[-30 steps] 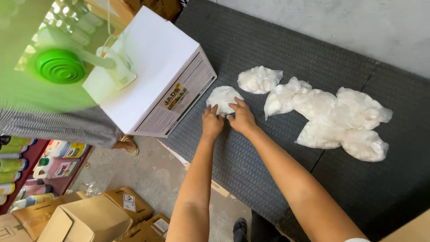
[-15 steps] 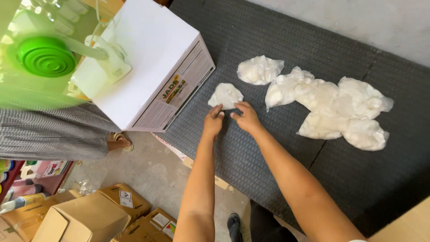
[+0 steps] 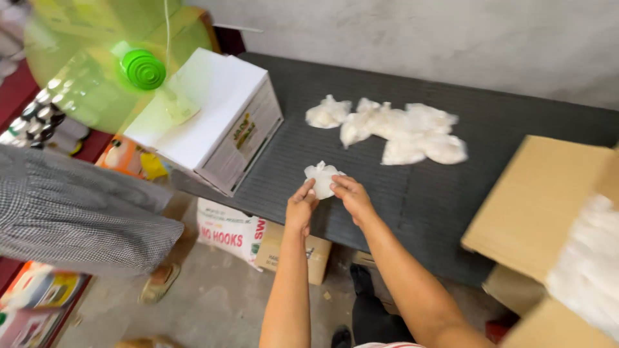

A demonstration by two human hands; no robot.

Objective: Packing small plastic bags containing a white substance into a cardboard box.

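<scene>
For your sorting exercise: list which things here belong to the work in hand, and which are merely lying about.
In the work: left hand, right hand, small white bag held between them, pile of white bags on the dark mat.

Lying about: white box, green fan, brown carton.

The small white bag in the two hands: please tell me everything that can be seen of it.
The small white bag looks like thin, translucent plastic, crumpled and puffy, with a gathered, wrinkled top. What it holds cannot be told. It sits at the near edge of the dark ribbed mat, low over it or resting on it. The left hand pinches its lower left side and the right hand grips its right side. It is apart from the pile of similar white bags farther back.
</scene>
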